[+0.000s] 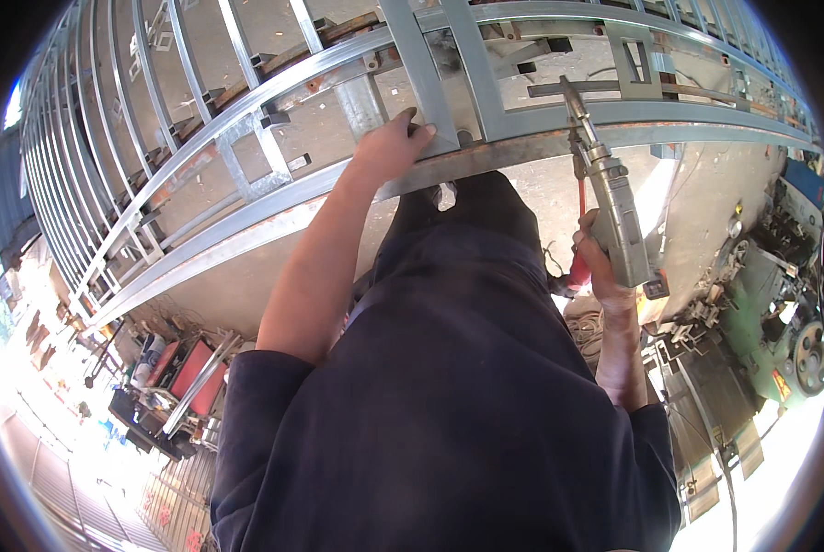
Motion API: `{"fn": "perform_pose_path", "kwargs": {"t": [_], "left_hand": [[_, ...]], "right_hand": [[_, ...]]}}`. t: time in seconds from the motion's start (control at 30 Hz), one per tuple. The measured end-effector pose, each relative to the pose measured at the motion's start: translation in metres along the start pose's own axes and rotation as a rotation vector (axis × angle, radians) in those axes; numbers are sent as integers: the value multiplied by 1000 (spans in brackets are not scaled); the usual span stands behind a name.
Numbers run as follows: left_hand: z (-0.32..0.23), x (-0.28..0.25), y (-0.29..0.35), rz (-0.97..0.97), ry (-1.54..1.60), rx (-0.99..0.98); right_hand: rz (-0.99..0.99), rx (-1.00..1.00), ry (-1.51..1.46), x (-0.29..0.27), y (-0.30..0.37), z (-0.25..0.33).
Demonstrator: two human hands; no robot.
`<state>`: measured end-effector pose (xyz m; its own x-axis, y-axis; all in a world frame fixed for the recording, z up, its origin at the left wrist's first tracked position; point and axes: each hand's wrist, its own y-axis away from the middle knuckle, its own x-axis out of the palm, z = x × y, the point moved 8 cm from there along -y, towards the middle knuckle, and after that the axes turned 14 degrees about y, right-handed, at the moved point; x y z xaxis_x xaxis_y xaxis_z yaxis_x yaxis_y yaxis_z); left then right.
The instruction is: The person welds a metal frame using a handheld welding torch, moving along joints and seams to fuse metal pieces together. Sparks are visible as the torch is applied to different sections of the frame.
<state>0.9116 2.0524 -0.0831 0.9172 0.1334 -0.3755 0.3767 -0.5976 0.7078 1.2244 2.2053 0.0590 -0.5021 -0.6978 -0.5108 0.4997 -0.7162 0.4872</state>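
Note:
A silver-grey steel frame [541, 118] of square tubes lies across the view in front of me, on a rusty-edged beam [495, 155]. My left hand [394, 147] is closed on the frame, fingers bent at the foot of an upright tube [421, 78]. In my right hand [599, 250] is a grey welding gun [617, 207] with a long, narrow nozzle. Its tip points away from me, above the right part of the frame. A red part shows beside the gun. The palm side of my right grip is hidden behind the gun's body.
Rows of steel bars [154, 78] stretch to the far left. A green machine with a wheel [809, 359] stands at the right. A red-topped cart [199, 377] with metal lengths is at the lower left. Coiled hose [585, 333] lies on the floor beside my right forearm.

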Motion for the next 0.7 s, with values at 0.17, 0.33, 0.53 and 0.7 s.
{"fn": "perform_pose_path", "kwargs": {"t": [0.17,0.33,0.53,0.7], "left_hand": [[6,1,-3,31,170,-77],[4,3,1,25,226,-130],[3,3,1,-18,191,-72],[2,0,2,30,273,-143]], "right_hand": [[82,-65,55,-3,-15,-32],[184,-22,62,-12,-34,-26],[260,21,108,-15,-47,-23],[336,2,90,-8,-51,-27]]}}
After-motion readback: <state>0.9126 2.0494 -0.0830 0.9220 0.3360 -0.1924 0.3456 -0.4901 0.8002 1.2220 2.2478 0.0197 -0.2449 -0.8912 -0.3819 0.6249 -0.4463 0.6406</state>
